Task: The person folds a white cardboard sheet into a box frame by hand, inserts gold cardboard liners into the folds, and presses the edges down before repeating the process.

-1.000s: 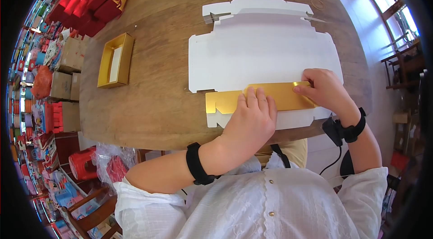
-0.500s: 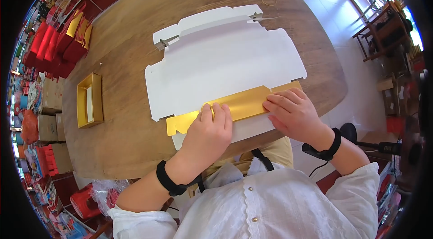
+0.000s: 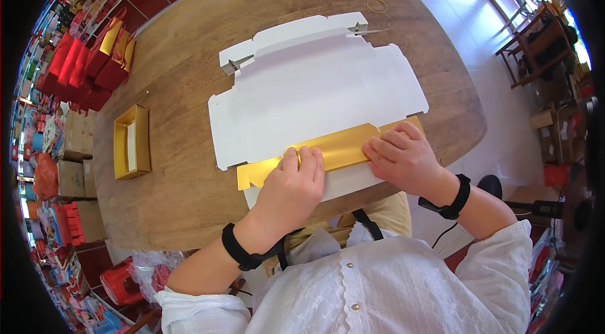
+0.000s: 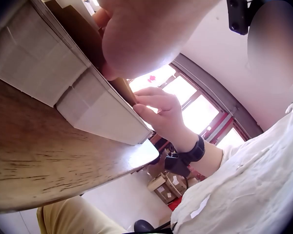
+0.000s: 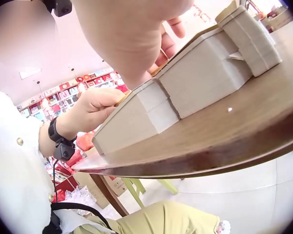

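Two flat hands press one gold flap, folded over a white box blank. The left hand, fingers straight, pins its middle; just right of it, the right hand lies outstretched on its end.

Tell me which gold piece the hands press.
The gold flap folded over the white cardboard, under the left hand and right hand; the gold tray lies untouched.

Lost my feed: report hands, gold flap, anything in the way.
Left hand, right hand both pressing gold flap. Flap folded over white box blank. Gold tray lies apart, nothing blocking.
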`<state>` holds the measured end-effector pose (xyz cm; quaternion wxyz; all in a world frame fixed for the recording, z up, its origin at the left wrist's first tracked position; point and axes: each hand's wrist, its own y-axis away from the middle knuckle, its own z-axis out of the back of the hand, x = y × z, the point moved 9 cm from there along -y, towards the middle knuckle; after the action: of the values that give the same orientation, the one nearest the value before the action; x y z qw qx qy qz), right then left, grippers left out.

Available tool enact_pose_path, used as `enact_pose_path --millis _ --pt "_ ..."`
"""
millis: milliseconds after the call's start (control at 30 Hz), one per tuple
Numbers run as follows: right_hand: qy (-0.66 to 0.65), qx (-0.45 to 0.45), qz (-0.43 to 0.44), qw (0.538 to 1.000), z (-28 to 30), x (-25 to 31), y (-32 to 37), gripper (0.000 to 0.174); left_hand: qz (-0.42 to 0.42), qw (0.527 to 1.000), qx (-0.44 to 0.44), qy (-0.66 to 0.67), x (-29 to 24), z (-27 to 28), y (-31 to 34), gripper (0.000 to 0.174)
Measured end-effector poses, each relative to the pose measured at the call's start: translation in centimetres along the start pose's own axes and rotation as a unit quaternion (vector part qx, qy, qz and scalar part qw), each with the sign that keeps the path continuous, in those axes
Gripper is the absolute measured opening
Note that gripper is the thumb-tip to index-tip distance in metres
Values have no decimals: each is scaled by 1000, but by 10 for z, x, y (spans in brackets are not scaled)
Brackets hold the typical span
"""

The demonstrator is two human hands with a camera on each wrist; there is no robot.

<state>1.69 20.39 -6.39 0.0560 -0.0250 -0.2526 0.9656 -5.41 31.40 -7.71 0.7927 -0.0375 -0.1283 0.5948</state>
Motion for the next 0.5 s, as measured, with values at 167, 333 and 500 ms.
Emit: enact_pose_path --millis 167,333,500 --pt "-5 4 1 1000 0 1 0 20 3 1000 -7 -3 0 0 1 39" --pt "-3 -20 9 1000 4 2 -7 20 8 1000 -7 4 2 -1 1 38" --pt "8 77 -67 995 -14 -11 -24 13 51 994 -26 92 21 -1 -5 26"
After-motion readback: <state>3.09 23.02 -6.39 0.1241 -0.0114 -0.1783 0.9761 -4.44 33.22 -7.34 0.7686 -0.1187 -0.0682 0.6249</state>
